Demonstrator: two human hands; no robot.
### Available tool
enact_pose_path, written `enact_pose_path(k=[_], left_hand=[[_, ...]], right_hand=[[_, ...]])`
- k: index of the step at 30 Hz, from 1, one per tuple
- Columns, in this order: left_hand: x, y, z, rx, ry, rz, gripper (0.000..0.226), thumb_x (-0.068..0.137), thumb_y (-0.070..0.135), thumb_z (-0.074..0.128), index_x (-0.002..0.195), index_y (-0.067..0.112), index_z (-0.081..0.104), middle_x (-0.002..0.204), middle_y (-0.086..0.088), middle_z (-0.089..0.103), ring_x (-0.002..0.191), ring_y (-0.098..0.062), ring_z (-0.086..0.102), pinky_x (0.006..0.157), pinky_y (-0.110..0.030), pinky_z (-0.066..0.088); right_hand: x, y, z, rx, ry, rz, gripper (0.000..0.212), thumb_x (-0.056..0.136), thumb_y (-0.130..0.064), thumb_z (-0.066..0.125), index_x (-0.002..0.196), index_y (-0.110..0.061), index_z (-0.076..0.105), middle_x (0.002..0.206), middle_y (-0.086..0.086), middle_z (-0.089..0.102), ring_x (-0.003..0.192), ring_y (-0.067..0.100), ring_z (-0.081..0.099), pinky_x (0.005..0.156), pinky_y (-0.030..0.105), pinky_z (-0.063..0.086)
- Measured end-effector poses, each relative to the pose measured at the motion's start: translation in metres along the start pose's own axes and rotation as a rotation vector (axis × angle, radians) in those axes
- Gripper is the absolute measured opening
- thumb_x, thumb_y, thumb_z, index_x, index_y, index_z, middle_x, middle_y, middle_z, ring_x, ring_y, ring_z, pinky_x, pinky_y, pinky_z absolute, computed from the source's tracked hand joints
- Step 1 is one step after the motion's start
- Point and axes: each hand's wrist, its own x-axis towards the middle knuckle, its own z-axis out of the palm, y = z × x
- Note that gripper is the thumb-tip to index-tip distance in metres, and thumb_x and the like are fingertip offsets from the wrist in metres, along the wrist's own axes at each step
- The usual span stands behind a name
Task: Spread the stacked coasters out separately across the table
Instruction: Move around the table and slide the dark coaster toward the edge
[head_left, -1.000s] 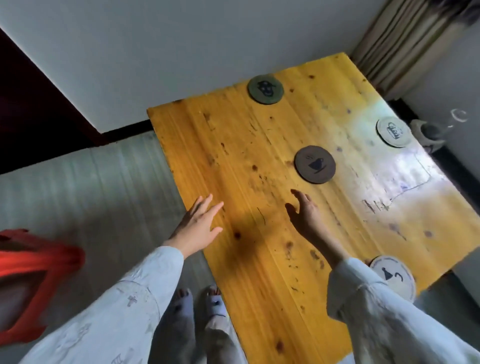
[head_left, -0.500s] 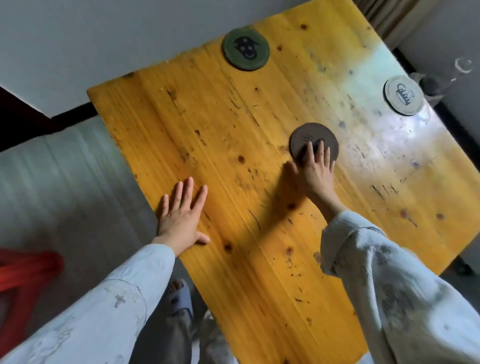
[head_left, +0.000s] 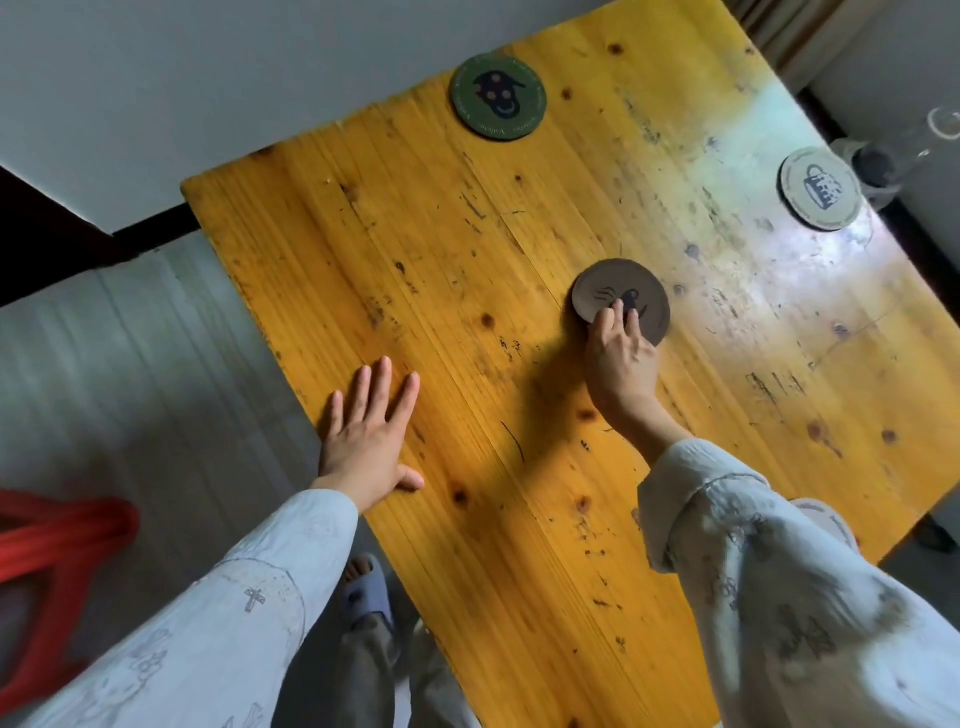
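Brown coaster (head_left: 631, 293) under right hand's (head_left: 621, 358) fingertips; left hand (head_left: 366, 436) flat, fingers splayed.

The yellow wooden surface (head_left: 467, 291) lies bare between the green coaster (head_left: 497, 97) at the far edge, the brown coaster (head_left: 618, 291) mid-board and the grey coaster (head_left: 820, 188) at right. Both hands take up the near part: the left hand (head_left: 366, 434) flat, the right hand (head_left: 621, 358) on the brown coaster.

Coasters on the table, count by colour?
Green coaster: 1
Brown coaster, under the right hand: 1
Pale grey coaster: 1
White coaster, mostly hidden by the right sleeve: 1
Total: 4
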Motion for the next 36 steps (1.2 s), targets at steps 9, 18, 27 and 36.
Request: enact_pose_path(k=[9, 18, 27, 36], left_hand=[[-0.001, -0.002, -0.003, -0.043, 0.016, 0.011, 0.115, 0.069, 0.052, 0.067, 0.140, 0.029, -0.022, 0.151, -0.006, -0.031, 0.141, -0.025, -0.024, 0.116, -0.047, -0.007], [-0.024, -0.015, 0.014, -0.194, 0.153, 0.103, 0.080, 0.085, 0.038, 0.055, 0.145, 0.025, 0.003, 0.157, -0.001, -0.012, 0.144, -0.020, -0.013, 0.117, -0.044, -0.006], [-0.049, 0.009, 0.036, -0.277, 0.211, 0.083, 0.059, 0.092, 0.026, 0.042, 0.144, 0.024, 0.015, 0.158, 0.001, -0.004, 0.145, -0.021, -0.009, 0.116, -0.049, -0.005], [-0.041, 0.000, 0.028, -0.364, 0.229, 0.049, 0.052, 0.093, 0.018, 0.036, 0.143, 0.020, 0.022, 0.158, 0.000, 0.001, 0.145, -0.023, -0.011, 0.116, -0.053, -0.005]], right_hand=[[-0.077, -0.059, 0.003, -0.047, -0.183, -0.180, 0.031, 0.097, -0.005, 0.030, 0.127, 0.003, 0.033, 0.151, 0.026, 0.026, 0.138, 0.041, 0.028, 0.084, 0.048, 0.050], [-0.103, -0.079, 0.002, 0.109, -0.080, -0.365, 0.031, 0.098, -0.031, 0.037, 0.108, -0.005, 0.050, 0.113, 0.014, 0.062, 0.104, 0.032, 0.057, 0.062, 0.038, 0.047], [-0.055, -0.048, -0.003, 0.392, -0.118, -0.044, 0.037, 0.095, -0.021, 0.043, 0.129, -0.007, 0.047, 0.122, 0.021, 0.047, 0.114, 0.038, 0.045, 0.090, 0.043, 0.045], [-0.108, -0.066, 0.007, 0.783, -0.306, 0.210, 0.031, 0.095, -0.026, 0.044, 0.118, -0.006, 0.047, 0.113, 0.021, 0.058, 0.083, 0.029, 0.058, 0.062, 0.035, 0.049]])
